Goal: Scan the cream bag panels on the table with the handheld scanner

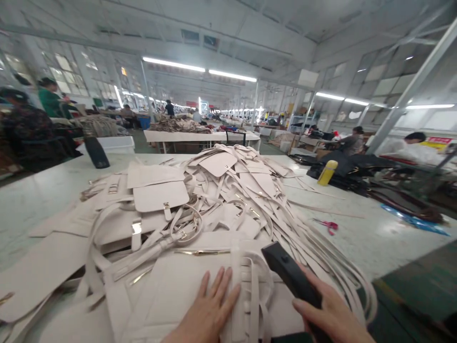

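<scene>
My left hand point(210, 307) lies flat with fingers spread on a beige bag panel point(178, 281) that has a gold zipper point(203, 252) near its top edge. In my right hand point(330, 305) is a black handheld tool point(291, 269), long and blocky like a clipper; its exact kind is unclear. Its front end points up and left, over beige straps point(255, 286) beside the panel. A big heap of beige bag pieces point(217, 162) spreads beyond both hands, with flaps, gold clasps and long straps point(335, 262) trailing right.
Red-handled scissors point(331, 226) lie to the right on the pale table point(378, 238). A yellow bottle point(327, 172) stands near dark bags point(352, 166). At the far left are a black bottle point(95, 150) and a white bin point(119, 144). Several people work at other tables.
</scene>
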Demonstrator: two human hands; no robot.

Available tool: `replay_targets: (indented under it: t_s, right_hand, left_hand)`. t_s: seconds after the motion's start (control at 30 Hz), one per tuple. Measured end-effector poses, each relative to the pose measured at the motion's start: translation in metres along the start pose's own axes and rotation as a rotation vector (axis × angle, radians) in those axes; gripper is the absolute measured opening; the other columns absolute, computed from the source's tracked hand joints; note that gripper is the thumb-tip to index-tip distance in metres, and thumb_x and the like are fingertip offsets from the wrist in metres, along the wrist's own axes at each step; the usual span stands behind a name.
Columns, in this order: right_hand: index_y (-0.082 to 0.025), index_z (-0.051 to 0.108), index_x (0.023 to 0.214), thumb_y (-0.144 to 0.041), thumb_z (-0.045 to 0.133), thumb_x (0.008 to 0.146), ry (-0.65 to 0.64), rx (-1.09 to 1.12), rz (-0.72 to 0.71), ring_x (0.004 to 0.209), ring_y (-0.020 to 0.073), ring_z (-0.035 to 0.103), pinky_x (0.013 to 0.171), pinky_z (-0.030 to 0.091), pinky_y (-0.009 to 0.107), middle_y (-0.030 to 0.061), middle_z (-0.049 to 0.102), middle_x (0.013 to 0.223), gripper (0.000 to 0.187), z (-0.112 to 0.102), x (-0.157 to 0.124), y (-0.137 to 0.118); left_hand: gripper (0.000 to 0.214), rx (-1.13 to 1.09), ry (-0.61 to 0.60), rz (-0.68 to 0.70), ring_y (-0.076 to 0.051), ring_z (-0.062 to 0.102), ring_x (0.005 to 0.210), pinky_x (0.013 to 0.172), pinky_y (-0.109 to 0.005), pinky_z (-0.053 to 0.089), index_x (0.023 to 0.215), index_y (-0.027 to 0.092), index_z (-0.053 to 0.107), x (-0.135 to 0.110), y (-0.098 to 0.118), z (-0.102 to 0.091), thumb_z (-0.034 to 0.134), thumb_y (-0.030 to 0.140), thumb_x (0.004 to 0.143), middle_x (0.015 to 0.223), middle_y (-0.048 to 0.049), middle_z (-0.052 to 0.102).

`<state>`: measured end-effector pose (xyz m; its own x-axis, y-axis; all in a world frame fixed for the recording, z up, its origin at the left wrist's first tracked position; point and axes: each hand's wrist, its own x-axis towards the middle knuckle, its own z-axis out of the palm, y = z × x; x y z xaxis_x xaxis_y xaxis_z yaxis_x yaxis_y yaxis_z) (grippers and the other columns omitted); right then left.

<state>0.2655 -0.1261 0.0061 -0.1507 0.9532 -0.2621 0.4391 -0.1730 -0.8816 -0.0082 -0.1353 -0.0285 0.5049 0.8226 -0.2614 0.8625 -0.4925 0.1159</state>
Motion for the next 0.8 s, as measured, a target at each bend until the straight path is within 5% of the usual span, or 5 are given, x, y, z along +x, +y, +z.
replay_targets:
  t_s: [0.1,0.23,0.43,0.63,0.8]
  right_hand:
    - [-0.024,0.029,0.135,-0.033,0.053,0.073,-0.155,0.058,0.003,0.041,0.0131,0.054,0.034,0.043,0.019,-0.0050,0.052,0.053,0.067,0.021,0.027,-0.030]
    - [-0.022,0.050,0.114,-0.032,0.051,0.073,-0.287,0.077,-0.056,0.035,0.0116,0.051,0.030,0.042,0.019,-0.0056,0.047,0.052,0.042,0.034,0.075,-0.048]
    - [-0.021,0.049,0.113,-0.038,0.053,0.074,-0.051,0.099,-0.124,0.038,0.0114,0.052,0.032,0.041,0.018,-0.0051,0.046,0.055,0.043,0.034,0.123,-0.053]
    - [-0.025,0.039,0.128,-0.033,0.056,0.074,0.008,0.102,-0.136,0.038,0.0110,0.050,0.035,0.042,0.019,-0.0055,0.051,0.054,0.056,0.008,0.048,-0.036]
    - [-0.019,0.032,0.135,-0.026,0.055,0.073,-0.184,0.059,-0.030,0.051,0.0139,0.057,0.048,0.048,0.020,-0.0022,0.060,0.059,0.067,0.002,-0.031,0.002]
  left_hand:
    - [0.080,0.107,0.038,0.010,-0.035,0.008,0.130,0.099,-0.064,0.019,0.138,0.027,0.021,0.002,0.011,0.017,0.052,0.000,0.069,0.142,-0.0178,0.010]
    - [0.077,0.142,0.092,0.047,-0.033,0.015,0.130,0.098,-0.062,0.027,0.137,0.029,0.024,0.000,0.011,0.022,0.040,-0.005,0.071,0.141,-0.0167,0.017]
    - [0.098,0.040,0.035,-0.036,-0.029,-0.005,0.133,0.108,-0.057,0.006,0.141,0.023,0.013,-0.005,0.022,0.012,0.054,0.008,0.053,0.145,-0.0112,-0.002]
    - [0.102,-0.104,0.093,-0.093,-0.024,-0.004,0.135,0.109,-0.051,-0.003,0.140,0.018,0.014,0.030,0.022,0.005,0.066,0.036,0.054,0.147,-0.0094,-0.001]
    - [0.120,-0.117,0.193,-0.011,-0.026,-0.001,0.135,0.109,-0.052,-0.002,0.140,0.016,0.017,0.060,0.009,0.018,0.070,0.063,0.044,0.146,-0.0124,0.002]
